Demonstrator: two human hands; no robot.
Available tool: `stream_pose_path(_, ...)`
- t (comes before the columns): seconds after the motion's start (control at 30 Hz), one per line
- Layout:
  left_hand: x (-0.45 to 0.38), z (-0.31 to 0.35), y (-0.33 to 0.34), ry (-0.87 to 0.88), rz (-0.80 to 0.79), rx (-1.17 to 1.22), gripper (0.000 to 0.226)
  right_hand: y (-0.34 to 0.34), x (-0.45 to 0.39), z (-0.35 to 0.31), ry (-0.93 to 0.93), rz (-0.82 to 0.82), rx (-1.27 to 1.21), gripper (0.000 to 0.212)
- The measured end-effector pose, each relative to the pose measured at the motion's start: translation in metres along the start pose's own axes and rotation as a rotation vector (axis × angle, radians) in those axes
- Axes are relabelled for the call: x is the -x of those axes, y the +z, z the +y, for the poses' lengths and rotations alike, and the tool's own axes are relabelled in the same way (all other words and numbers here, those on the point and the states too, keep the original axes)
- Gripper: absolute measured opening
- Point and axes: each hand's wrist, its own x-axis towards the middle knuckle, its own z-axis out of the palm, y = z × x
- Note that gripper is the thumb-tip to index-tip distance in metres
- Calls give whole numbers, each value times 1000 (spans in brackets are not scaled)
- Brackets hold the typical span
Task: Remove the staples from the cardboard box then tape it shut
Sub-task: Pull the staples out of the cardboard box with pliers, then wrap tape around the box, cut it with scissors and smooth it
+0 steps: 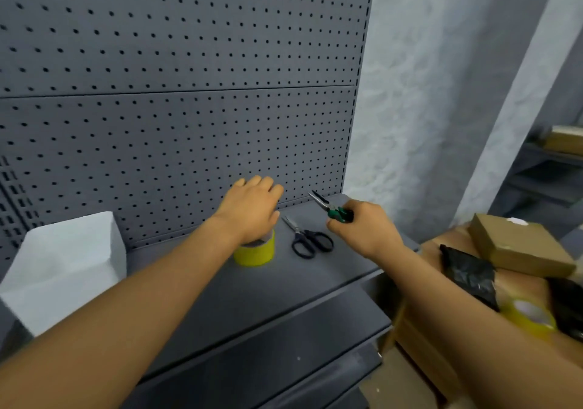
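Grey metal shelf (pixel 220 285), front edge running from near left to far right, bare stretch on the near side of the tools. Left hand (pixel 252 209) draped over a yellow tape roll (pixel 255 252) standing on the shelf, fingers loose and extended over its top, grip not closed. Right hand (pixel 362 228) clamped on green-handled pliers (pixel 331 208), tips pointing up-left toward the pegboard (pixel 176 99). Black-handled scissors (pixel 307 236) flat between the hands, just right of the roll. White box (pixel 63 269) at the shelf's left end. Cardboard boxes (pixel 517 247) stacked off the right edge, with a black bag (pixel 470 276) and a second yellow roll (pixel 530 317), blurred.
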Motion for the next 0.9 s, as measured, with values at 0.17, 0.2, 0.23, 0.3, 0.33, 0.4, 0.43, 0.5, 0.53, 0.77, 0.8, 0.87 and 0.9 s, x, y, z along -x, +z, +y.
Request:
stream_pose_path(0.17, -34, 28, 20, -66, -29, 15, 35, 0, -40, 47, -40, -56, 23, 37)
stream_pose_path(0.2, -37, 34, 24, -89, -33, 23, 34, 1, -48, 56, -53, -72, 36, 36)
stream_pose_path(0.23, -39, 41, 29, -114, -41, 33, 35, 2, -55, 65, -68, -89, 43, 36)
stream_pose_path(0.3, -42, 55, 38, -166, -76, 45, 39, 4, -67, 83, -98, -129, 48, 37)
stream_pose_path(0.33, -43, 61, 42, -191, -92, 42, 40, 5, -73, 91, -111, -150, 57, 37)
stream_pose_path(0.4, -44, 70, 48, -242, -124, 40, 40, 8, -84, 105, -129, -190, 76, 36)
stream_pose_path(0.43, -45, 74, 50, -265, -140, 44, 40, 10, -89, 112, -136, -206, 78, 36)
stream_pose_path(0.5, -46, 80, 52, -304, -165, 47, 40, 16, -97, 123, -164, -230, 98, 35)
stream_pose_path(0.53, -46, 83, 53, -321, -174, 45, 40, 20, -99, 128, -183, -242, 123, 35)
stream_pose_path(0.77, -59, 88, 60, -363, -236, 25, 40, 41, -114, 149, -235, -272, 227, 45)
stream_pose_path(0.8, -61, 88, 61, -360, -243, 21, 41, 42, -116, 151, -239, -266, 232, 46)
stream_pose_path(0.87, -65, 88, 63, -362, -249, 11, 42, 44, -121, 152, -247, -263, 228, 45)
stream_pose_path(0.9, -67, 88, 64, -367, -251, 9, 42, 45, -124, 152, -249, -265, 219, 45)
